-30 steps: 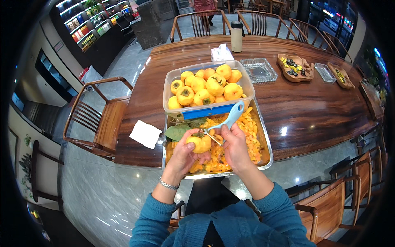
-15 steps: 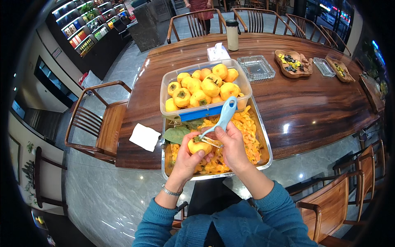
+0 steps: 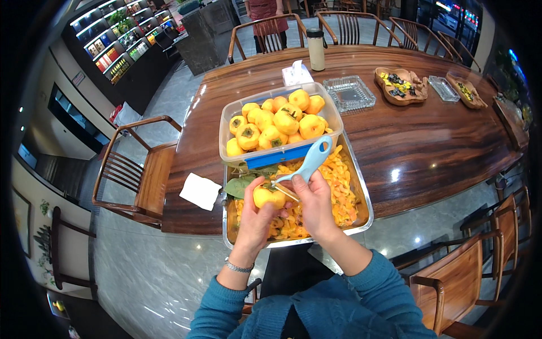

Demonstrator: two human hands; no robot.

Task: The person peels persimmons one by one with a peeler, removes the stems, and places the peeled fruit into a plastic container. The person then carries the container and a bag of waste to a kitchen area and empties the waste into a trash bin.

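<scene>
Your left grip (image 3: 254, 222) cups 1 persimmon (image 3: 267, 198), seemingly for steadiness. Your right grip (image 3: 317, 207) clasps a peeler (image 3: 309, 164). Peelings (image 3: 342, 191) lie beneath both.

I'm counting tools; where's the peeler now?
In the head view, the blue peeler is in the right hand, by the yellow fruit in the left hand.

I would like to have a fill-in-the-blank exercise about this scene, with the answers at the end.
The right hand holds a peeler with a ____ handle.
The left hand holds just ____ fruit.
The napkin lies to the ____ of the tray.
The bottle has a ____ lid.
Missing words: blue; one; left; black.
</scene>
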